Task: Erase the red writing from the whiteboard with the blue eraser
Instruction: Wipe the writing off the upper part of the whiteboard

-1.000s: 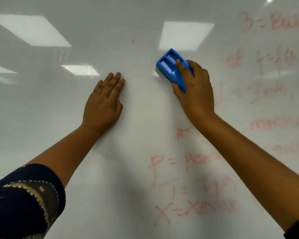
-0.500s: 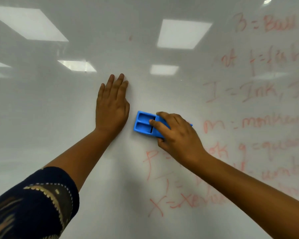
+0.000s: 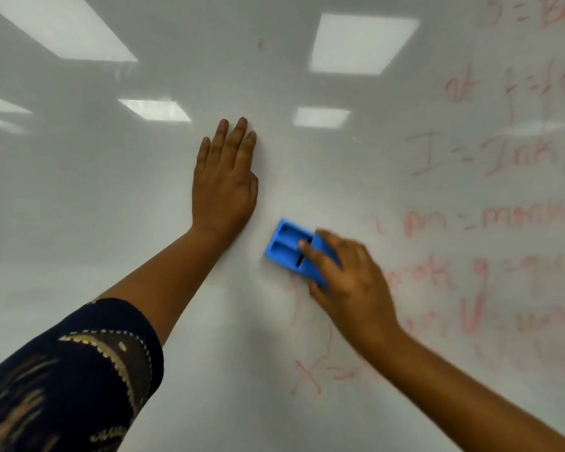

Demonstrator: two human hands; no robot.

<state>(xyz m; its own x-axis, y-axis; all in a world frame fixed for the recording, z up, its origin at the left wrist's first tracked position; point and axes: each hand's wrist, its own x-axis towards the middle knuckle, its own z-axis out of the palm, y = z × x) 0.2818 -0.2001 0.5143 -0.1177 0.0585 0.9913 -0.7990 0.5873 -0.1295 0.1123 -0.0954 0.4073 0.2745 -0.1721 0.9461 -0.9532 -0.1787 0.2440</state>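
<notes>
Left hand (image 3: 224, 187) flat on whiteboard (image 3: 79, 207), right hand (image 3: 349, 282) grips blue eraser (image 3: 286, 247) w/ fingers.

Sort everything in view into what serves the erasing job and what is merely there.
Job: blue eraser, right hand gripping it, red writing, whiteboard.
Merely there: left hand resting flat on the board, ceiling-light reflections, patterned sleeve.

The left hand (image 3: 224, 187) lies flat on the whiteboard (image 3: 79, 190), near the board's middle. Just below and to its right, the eraser (image 3: 286, 247) sits against the board, with the right hand (image 3: 349, 278) over the eraser's right end. The writing (image 3: 490, 220) fills the board's right side, running toward the right edge, and more of it lies below the eraser. The sleeve (image 3: 69, 380) sits at the lower left corner of the view.
</notes>
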